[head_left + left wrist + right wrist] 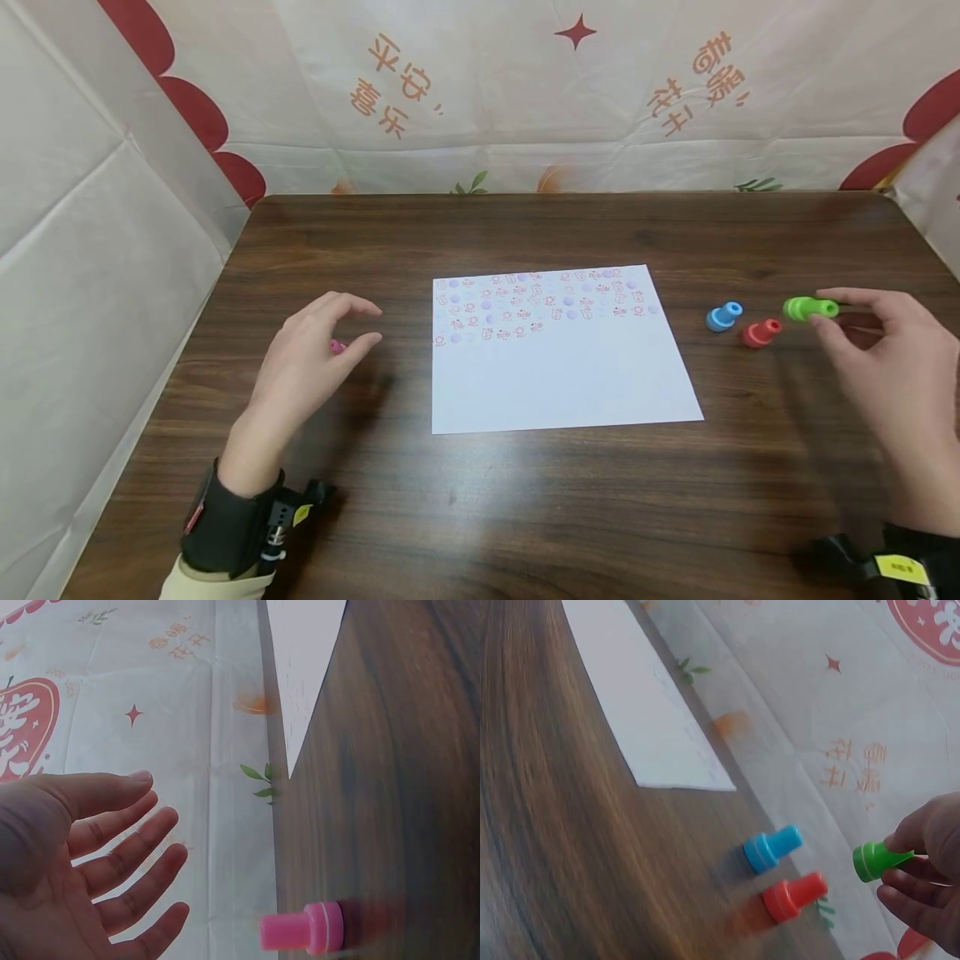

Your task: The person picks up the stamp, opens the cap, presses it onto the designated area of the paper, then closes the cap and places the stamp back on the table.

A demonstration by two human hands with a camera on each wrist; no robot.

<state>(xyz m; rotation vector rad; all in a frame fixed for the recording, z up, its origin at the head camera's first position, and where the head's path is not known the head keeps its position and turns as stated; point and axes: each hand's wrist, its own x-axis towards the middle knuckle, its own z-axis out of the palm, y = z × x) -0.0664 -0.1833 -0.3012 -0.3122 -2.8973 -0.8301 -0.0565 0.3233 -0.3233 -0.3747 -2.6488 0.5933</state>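
Observation:
With thumb and fingertips, my right hand [900, 358] pinches a small green stamp [806, 308], held on its side at the right of the table. Close to it, a red stamp [761, 333] and a blue stamp [723, 317] stand on the wood, handles up. My left hand [307, 358] hovers at the left with thumb and fingers apart, holding nothing. A pink stamp [304, 930] stands on the table beyond that hand, mostly hidden by it in the head view. Between the hands lies a white sheet of paper [562, 383], its upper part covered with rows of red and purple prints.
The brown wooden table [480, 517] ends at a pale printed cloth [480, 92] hanging along its back edge. White fabric [90, 250] hangs on the left side. Both wrists wear black straps with cameras.

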